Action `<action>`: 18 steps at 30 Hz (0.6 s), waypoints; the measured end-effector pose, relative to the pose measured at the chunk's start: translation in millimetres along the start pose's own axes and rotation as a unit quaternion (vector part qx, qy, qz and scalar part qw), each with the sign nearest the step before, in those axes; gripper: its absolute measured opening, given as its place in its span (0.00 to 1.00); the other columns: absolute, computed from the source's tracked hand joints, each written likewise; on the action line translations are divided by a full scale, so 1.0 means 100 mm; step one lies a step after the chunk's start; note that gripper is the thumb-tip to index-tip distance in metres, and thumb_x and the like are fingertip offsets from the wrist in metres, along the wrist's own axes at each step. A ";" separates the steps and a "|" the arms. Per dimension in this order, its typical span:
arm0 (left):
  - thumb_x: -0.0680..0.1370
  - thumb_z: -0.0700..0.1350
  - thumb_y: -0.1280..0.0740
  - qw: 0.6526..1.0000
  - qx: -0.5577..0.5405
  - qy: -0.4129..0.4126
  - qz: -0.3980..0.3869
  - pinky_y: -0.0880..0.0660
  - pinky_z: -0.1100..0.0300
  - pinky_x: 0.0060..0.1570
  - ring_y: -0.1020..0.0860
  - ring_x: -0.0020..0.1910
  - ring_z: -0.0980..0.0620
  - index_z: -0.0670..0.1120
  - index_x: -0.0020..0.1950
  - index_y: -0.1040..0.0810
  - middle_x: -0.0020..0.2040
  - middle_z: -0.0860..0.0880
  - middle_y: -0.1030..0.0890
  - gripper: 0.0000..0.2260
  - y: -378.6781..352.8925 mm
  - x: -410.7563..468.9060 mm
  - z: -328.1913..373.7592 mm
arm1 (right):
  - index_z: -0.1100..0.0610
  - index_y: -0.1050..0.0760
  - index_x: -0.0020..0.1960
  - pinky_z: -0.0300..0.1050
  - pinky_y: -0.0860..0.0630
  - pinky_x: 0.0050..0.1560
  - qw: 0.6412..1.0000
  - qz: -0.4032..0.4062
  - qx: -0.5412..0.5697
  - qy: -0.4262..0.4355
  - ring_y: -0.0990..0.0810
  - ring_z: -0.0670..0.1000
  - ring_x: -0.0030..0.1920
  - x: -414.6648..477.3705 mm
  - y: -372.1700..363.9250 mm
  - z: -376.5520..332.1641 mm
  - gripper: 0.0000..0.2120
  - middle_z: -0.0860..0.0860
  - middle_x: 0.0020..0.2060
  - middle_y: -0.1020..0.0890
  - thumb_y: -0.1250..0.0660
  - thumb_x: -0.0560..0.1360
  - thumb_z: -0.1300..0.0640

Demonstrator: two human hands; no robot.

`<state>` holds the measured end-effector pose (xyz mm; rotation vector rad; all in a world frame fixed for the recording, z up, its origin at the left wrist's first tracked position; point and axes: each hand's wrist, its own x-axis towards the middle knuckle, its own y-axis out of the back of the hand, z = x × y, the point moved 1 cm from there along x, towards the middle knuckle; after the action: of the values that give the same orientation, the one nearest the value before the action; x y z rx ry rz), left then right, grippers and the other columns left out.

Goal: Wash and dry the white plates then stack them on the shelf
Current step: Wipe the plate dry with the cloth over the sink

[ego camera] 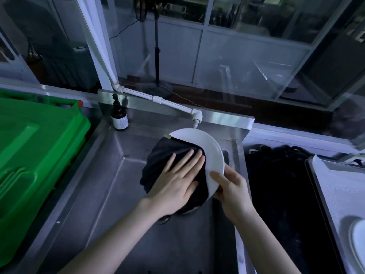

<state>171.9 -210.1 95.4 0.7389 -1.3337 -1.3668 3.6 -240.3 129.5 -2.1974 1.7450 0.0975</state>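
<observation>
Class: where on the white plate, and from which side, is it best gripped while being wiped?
Grip the plate by its bare right rim, coming from the right, thumb on its face, as the right hand does. The dark cloth under the left hand covers its left part.

Both forearms are bare along all their visible length, from the near edge up to the wrists. The left hand [177,180] and the right hand [231,186] are bare too, with short fingernails.

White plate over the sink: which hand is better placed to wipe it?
Left: the left hand lies flat on the dark cloth against the plate; the right hand grips its rim.
</observation>
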 end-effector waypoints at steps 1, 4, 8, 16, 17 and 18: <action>0.81 0.51 0.49 1.000 0.006 -0.013 -0.006 0.51 0.45 0.77 0.56 0.79 0.54 0.48 0.81 0.50 0.81 0.53 0.52 0.29 0.02 0.06 -0.04 | 0.51 0.17 0.58 0.50 0.19 0.41 1.000 -0.014 -0.012 -0.007 0.15 0.54 0.46 -0.02 0.00 0.02 0.16 0.57 0.49 0.14 0.37 0.79 0.67; 0.82 0.53 0.50 0.997 0.052 -0.052 -0.018 0.51 0.46 0.77 0.57 0.79 0.53 0.48 0.81 0.54 0.81 0.52 0.54 0.28 0.10 0.21 -0.17 | 0.52 0.17 0.58 0.51 0.19 0.40 0.998 -0.054 -0.032 -0.030 0.16 0.57 0.46 -0.08 -0.02 0.09 0.16 0.61 0.49 0.15 0.37 0.79 0.67; 0.83 0.54 0.53 0.999 0.042 -0.010 -0.024 0.48 0.44 0.76 0.57 0.80 0.53 0.48 0.81 0.55 0.81 0.52 0.55 0.28 0.17 0.24 -0.21 | 0.53 0.16 0.57 0.48 0.21 0.37 0.998 -0.053 -0.024 -0.038 0.16 0.56 0.43 -0.09 -0.09 0.13 0.15 0.62 0.47 0.15 0.36 0.78 0.67; 0.82 0.53 0.49 0.998 -0.028 -0.040 -0.035 0.45 0.41 0.75 0.55 0.80 0.54 0.46 0.80 0.47 0.81 0.53 0.54 0.27 -0.01 -0.20 0.20 | 0.56 0.16 0.50 0.35 0.29 0.26 1.000 0.019 0.010 -0.021 0.23 0.45 0.30 0.04 -0.01 0.06 0.12 0.51 0.32 0.19 0.36 0.78 0.66; 0.82 0.54 0.49 0.998 -0.020 -0.044 -0.038 0.45 0.41 0.75 0.55 0.80 0.54 0.47 0.81 0.48 0.81 0.53 0.54 0.28 -0.01 -0.16 0.17 | 0.56 0.16 0.49 0.34 0.32 0.23 1.000 0.021 0.002 -0.021 0.26 0.44 0.26 0.02 -0.01 0.08 0.12 0.49 0.28 0.22 0.36 0.78 0.66; 0.82 0.55 0.49 0.998 -0.008 -0.049 -0.040 0.47 0.42 0.75 0.55 0.80 0.54 0.47 0.81 0.49 0.81 0.53 0.54 0.28 0.00 -0.11 0.12 | 0.56 0.16 0.48 0.34 0.33 0.23 1.000 0.017 -0.009 -0.023 0.28 0.43 0.25 -0.01 -0.01 0.10 0.12 0.48 0.28 0.23 0.37 0.79 0.66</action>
<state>163.2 -196.3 94.9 0.7299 -1.3812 -1.4925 6.0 -236.7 120.8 -2.1599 1.7641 0.1706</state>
